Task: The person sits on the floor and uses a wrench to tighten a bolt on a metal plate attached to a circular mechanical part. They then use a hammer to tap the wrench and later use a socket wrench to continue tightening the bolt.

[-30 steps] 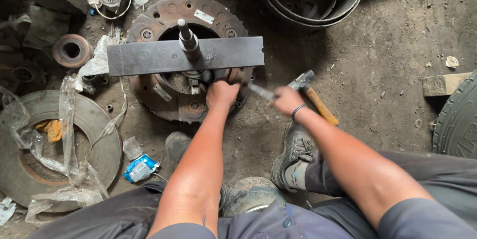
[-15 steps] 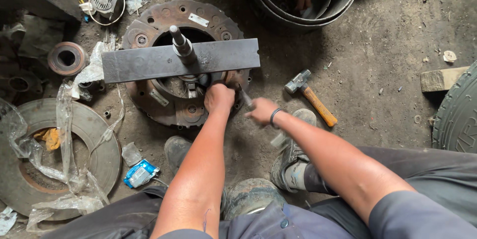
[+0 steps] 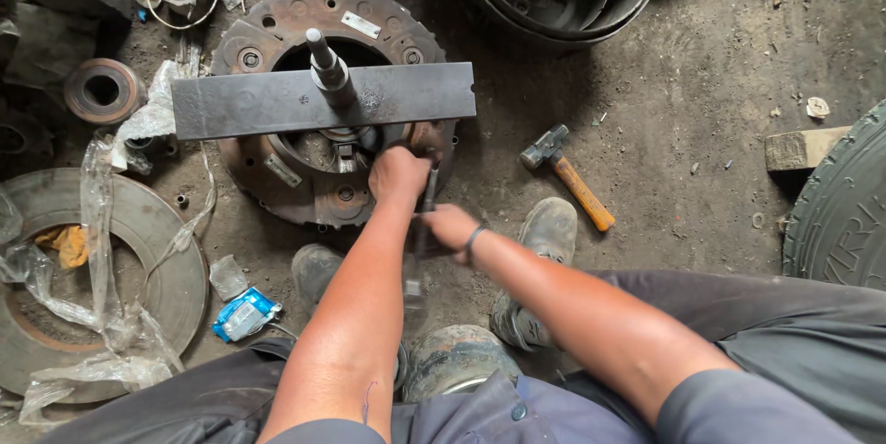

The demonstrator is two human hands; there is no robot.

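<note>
My left hand (image 3: 399,174) presses, fingers curled, on the rusty clutch plate (image 3: 277,172) under the steel bar (image 3: 249,102), while my right hand (image 3: 449,225) is clamped on a thin wrench (image 3: 429,187), the hammer (image 3: 565,174) lying nearby.

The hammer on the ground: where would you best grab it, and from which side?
I'd take the hammer by its orange handle, near the free end that points toward the shoe. It lies flat on the dirt with the dark head angled away toward the tub, so a hand coming from above, on the person's side, should close around the handle.
</note>
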